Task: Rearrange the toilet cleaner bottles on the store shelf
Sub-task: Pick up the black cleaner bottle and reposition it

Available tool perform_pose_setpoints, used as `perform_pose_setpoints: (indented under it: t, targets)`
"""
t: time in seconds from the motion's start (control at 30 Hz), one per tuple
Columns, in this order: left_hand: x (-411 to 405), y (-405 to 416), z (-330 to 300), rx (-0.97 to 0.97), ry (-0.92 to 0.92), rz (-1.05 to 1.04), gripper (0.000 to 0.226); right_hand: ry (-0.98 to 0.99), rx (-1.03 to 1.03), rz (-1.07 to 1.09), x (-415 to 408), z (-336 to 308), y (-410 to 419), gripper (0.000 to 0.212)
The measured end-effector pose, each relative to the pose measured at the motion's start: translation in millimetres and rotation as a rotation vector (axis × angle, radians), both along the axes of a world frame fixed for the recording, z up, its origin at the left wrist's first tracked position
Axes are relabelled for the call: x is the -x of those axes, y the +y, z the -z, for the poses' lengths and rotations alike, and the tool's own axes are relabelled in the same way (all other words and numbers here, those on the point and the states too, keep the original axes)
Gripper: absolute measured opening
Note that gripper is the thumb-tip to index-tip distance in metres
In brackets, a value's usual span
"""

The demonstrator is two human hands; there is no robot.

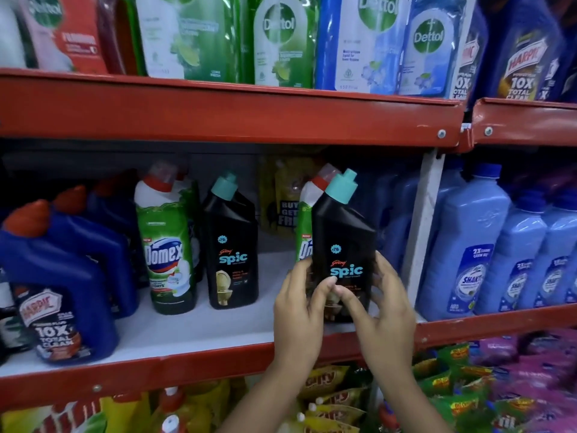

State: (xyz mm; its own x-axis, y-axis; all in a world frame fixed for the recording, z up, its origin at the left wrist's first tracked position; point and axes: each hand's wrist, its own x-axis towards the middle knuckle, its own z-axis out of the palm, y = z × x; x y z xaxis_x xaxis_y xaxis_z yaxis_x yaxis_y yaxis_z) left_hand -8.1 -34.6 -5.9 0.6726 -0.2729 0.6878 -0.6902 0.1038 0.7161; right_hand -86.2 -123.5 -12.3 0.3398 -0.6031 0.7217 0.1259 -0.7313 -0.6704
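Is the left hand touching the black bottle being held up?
Touching. The head view shows the left hand wrapped on the black bottle, thumb pressed across its label; the right hand grips the other side.

"Godrej spic", badge "79", on black bottle (343,245) at centre right. Same wording on second black bottle (232,254), centre. "Domex", "NEW" on green bottle (167,254), left of centre. "HARPIC", "10X TOTAL CLEAN" on near-left blue bottle (59,307) and on upper-right blue bottle (521,57). "Dettol" on upper-shelf pouches (429,48). "2X" on pale blue bottle (474,254), right; brand name blurred. "BUY", "GET", "FREE", partly cut, on far yellow pouch (284,198).
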Motion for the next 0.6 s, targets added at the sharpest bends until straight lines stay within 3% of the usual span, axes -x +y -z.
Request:
perform_pose_setpoints:
  t: [0.13, 0.33, 0.6]
  targets:
    - [-16, 42, -4, 0.004, -0.034, -0.069, 0.024, -0.022, -0.011, -0.078, -21, -6, 36, 0.061]
    - [-41, 100, 1, -0.038, -0.031, -0.211, 0.033, -0.012, -0.039, -0.171, -54, -1, 85, 0.069]
    - [-55, 132, 8, -0.097, -0.042, -0.242, 0.035, 0.031, -0.101, -0.236, -72, 12, 112, 0.068]
